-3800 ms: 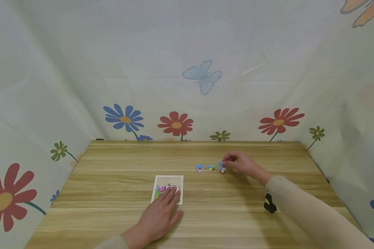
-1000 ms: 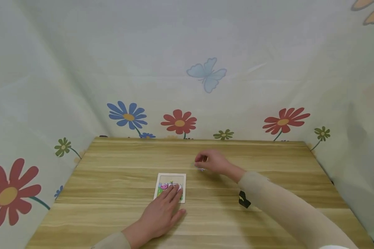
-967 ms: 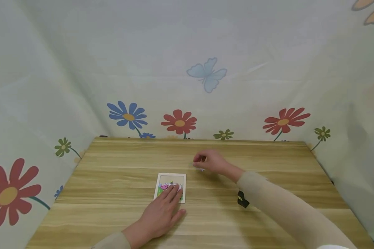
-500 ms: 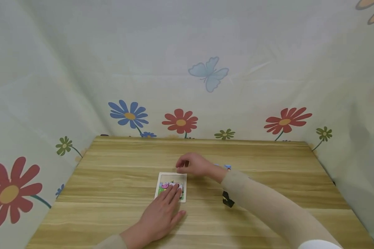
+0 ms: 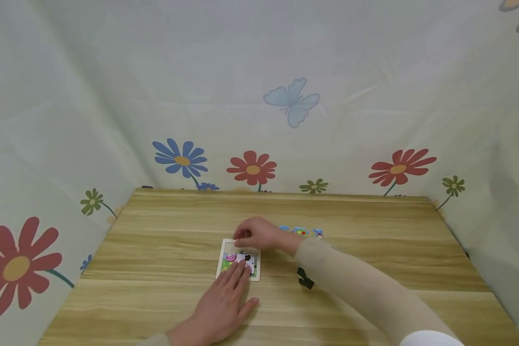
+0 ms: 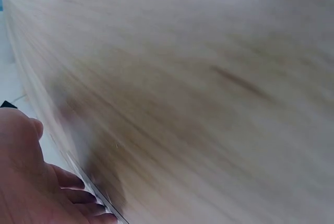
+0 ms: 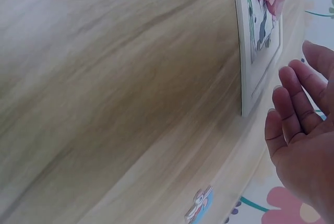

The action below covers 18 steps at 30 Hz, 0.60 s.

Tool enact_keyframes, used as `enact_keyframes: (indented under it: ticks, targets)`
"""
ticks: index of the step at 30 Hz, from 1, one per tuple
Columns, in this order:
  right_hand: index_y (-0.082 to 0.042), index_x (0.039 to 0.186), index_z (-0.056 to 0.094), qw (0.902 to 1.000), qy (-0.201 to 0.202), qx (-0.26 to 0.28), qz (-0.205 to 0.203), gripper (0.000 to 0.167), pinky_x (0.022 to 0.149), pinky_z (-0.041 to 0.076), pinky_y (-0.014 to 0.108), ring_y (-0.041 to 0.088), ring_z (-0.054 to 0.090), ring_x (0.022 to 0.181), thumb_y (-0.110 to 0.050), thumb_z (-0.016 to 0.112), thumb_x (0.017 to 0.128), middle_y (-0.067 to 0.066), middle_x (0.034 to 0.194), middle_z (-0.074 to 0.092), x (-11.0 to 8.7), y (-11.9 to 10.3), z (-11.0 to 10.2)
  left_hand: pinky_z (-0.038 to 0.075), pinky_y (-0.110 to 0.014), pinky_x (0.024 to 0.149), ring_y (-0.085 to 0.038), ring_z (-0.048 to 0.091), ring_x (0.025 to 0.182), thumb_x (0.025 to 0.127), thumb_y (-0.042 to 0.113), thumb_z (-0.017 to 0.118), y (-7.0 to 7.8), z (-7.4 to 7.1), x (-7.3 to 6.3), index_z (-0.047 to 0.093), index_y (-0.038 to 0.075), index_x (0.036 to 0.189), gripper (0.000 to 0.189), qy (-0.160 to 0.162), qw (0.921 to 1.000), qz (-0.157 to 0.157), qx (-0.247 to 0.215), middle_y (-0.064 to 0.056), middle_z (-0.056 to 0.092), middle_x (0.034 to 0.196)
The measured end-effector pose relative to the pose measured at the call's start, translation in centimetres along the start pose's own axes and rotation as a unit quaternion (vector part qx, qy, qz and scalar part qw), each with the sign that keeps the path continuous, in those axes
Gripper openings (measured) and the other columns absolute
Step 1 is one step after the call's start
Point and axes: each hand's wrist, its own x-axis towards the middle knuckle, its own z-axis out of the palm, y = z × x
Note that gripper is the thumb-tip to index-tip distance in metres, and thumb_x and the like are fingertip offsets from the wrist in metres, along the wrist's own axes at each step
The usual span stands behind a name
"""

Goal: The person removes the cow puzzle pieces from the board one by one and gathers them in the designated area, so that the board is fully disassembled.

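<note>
A jigsaw puzzle in a white frame (image 5: 220,257) lies on the table, its lower part showing a pink-nosed cow picture. My left hand (image 5: 222,305) rests palm down, straight fingers over the picture's lower portion. Above the bare beige upper strip, my right hand (image 5: 259,233) hovers with loosely bent fingers. The right wrist view shows nothing between thumb and fingers. To the right of the frame lie three loose puzzle pieces: a blue-topped piece (image 5: 284,227) partly behind the right wrist, a piece with yellow and red (image 5: 300,231), and a rightmost piece (image 5: 318,233).
The wood-grain table (image 5: 177,211) ends at the back against a flower-print cloth (image 5: 207,96), which also encloses both sides. A black object (image 5: 304,278) shows beneath the right sleeve (image 5: 354,278), which reaches across the table's right half.
My right hand has moved left, from the loose pieces to above the top of the frame, uncovering the pieces. My left hand has stayed on the puzzle.
</note>
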Motion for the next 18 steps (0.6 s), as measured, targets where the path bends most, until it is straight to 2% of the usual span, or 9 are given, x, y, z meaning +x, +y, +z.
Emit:
enact_keyframes:
  ticks: [9, 18]
  targets:
    - [-0.017, 0.113, 0.080, 0.9994, -0.025, -0.025, 0.001, 0.016, 0.088, 0.052, 0.023, 0.008, 0.060, 0.091, -0.028, 0.073, 0.104, -0.010, 0.101, 0.070, 0.7, -0.5, 1.0, 0.040, -0.057, 0.121, -0.037, 0.037, 0.157, 0.112, 0.054, 0.045, 0.1, 0.2, 0.2, 0.044, -0.003, 0.160, 0.075, -0.015, 0.9998, -0.011, -0.003, -0.022, 0.040, 0.168]
    - [-0.015, 0.111, 0.081, 0.9990, -0.041, -0.017, -0.001, 0.018, 0.086, 0.050, 0.021, 0.006, 0.058, 0.088, -0.027, 0.070, 0.106, -0.010, 0.097, 0.069, 0.8, -1.1, 1.6, 0.043, -0.055, 0.119, -0.036, 0.041, 0.155, 0.111, 0.055, 0.047, 0.1, 0.8, 0.2, 0.048, -0.004, 0.158, 0.074, 0.010, 0.9996, -0.002, 0.025, -0.023, 0.043, 0.165]
